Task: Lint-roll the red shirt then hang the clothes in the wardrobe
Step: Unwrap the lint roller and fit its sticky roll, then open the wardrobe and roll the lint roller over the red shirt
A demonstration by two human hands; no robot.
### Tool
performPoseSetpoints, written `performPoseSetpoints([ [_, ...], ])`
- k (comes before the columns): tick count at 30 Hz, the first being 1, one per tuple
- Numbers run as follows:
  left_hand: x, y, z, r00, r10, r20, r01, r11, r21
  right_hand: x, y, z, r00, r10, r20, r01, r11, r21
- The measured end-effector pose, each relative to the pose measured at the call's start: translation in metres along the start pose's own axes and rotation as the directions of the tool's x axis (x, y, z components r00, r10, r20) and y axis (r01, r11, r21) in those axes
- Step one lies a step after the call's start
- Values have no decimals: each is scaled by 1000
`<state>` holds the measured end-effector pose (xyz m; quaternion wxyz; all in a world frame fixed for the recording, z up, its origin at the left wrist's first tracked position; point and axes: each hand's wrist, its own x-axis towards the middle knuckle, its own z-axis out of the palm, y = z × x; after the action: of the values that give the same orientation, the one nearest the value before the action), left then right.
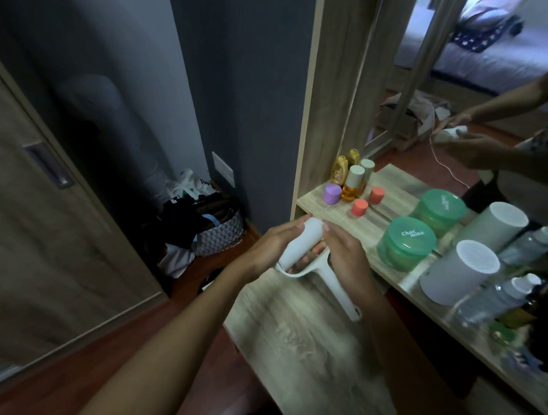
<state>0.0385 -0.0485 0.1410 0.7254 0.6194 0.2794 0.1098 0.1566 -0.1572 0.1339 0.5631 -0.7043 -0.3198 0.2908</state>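
A white lint roller (pixel 306 238) is held above the wooden dressing table (pixel 315 346). My left hand (pixel 270 246) wraps the roller's cylinder from the left. My right hand (pixel 347 254) grips the other side near the neck, while the white handle (pixel 341 290) points down and right toward me. The wardrobe's wooden sliding door (pixel 38 223) with a recessed metal pull (pixel 47 165) fills the left side. No red shirt is in view.
A mirror (pixel 469 91) behind the table reflects my hands and a bed. On the table stand small bottles (pixel 352 183), a green tub (pixel 406 242), white cylinders (pixel 459 272) and spray bottles (pixel 503 298). A patterned basket (pixel 219 232) of clothes sits on the floor by the dark wall.
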Motion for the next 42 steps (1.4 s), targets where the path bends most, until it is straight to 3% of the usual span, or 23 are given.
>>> performPoseSetpoints([
  [5,-2,4,-18,998,20,-67,-29,989,-144,-9,-8,-1,987,-86,138,77,995,67],
  [9,-12,7,-34,986,9,-165,-33,990,-138,-14,-7,12,962,-94,255,104,994,-23],
  [15,-57,33,-67,936,111,-335,-142,987,-70,-5,-35,56,920,-246,306,311,932,-186],
  [19,-90,63,-117,869,206,-451,-222,975,17,5,-74,105,903,-343,259,395,900,-185],
  [23,-132,90,-180,748,361,-557,-322,931,171,6,-122,163,878,-422,224,468,856,-219],
  [30,-219,97,-295,584,573,-575,-251,801,544,-2,-171,299,883,-444,149,468,848,-247],
  [33,-246,88,-341,537,650,-537,-98,681,726,-8,-170,353,914,-387,120,406,868,-285],
  [34,-254,83,-355,540,676,-501,-17,604,797,-11,-168,369,922,-366,128,387,875,-290],
  [36,-270,71,-382,554,750,-362,126,354,927,-20,-165,396,937,-325,129,349,887,-301],
  [39,-292,57,-414,626,752,-208,275,37,961,-37,-162,427,949,-295,108,314,901,-301],
  [42,-309,51,-433,685,704,-187,370,-115,922,-46,-160,452,954,-281,107,300,918,-260],
])
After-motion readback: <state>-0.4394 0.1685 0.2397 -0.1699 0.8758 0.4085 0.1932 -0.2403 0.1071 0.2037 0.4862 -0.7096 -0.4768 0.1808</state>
